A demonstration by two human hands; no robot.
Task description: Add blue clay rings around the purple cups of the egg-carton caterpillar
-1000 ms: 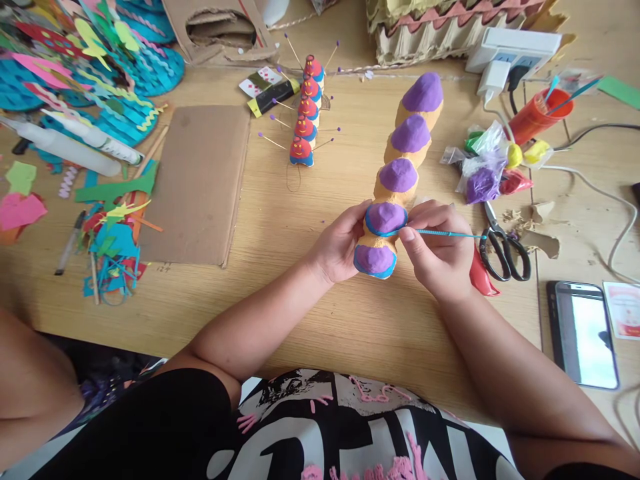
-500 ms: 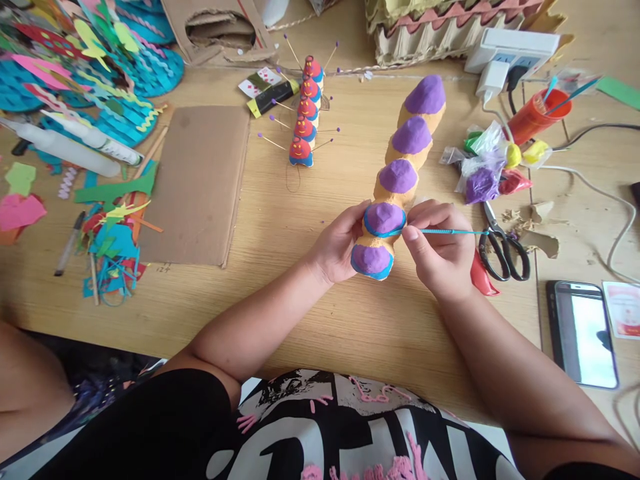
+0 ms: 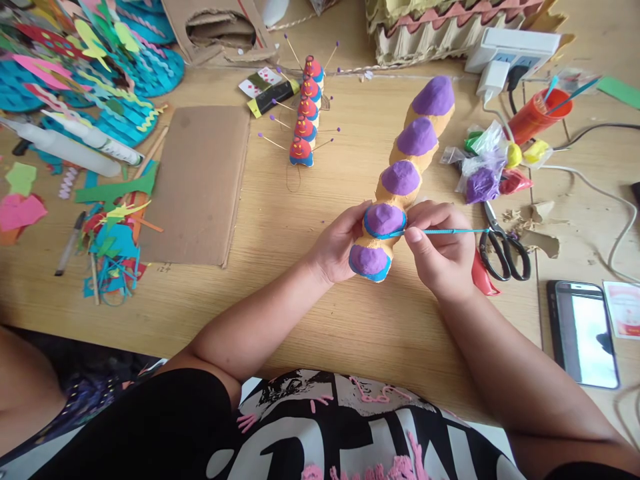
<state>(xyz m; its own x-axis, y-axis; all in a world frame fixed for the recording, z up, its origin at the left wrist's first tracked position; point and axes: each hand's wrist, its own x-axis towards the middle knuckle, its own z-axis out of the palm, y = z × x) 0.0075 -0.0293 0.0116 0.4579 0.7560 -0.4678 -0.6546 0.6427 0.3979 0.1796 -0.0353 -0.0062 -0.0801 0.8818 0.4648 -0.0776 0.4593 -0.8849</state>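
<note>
My left hand (image 3: 343, 243) is closed around the near part of an egg carton strip (image 3: 423, 157), which slants up and away over the table. Purple caps cover its bumps, and the two nearest bumps have blue clay along their lower edges. Between thumb and fingers, my right hand (image 3: 443, 247) pinches a thin blue modelling tool (image 3: 453, 231). The tool's tip touches the blue band on the second bump from me. Farther back stands a finished-looking strip (image 3: 306, 127) with red faces, blue bases and purple-tipped sticks.
Right of my hands lie black-handled scissors (image 3: 503, 253), bagged clay (image 3: 483, 180), a red cup (image 3: 535, 117) and a phone (image 3: 585, 333). A cardboard sheet (image 3: 197, 187), paper scraps (image 3: 115, 240) and glue bottles (image 3: 75, 147) lie left. Egg trays (image 3: 440, 40) and a power strip (image 3: 520, 50) stand behind.
The strip's far end has swung slightly to the right, and its near end a little to the left. The tool's tip has shifted left onto the blue band.
</note>
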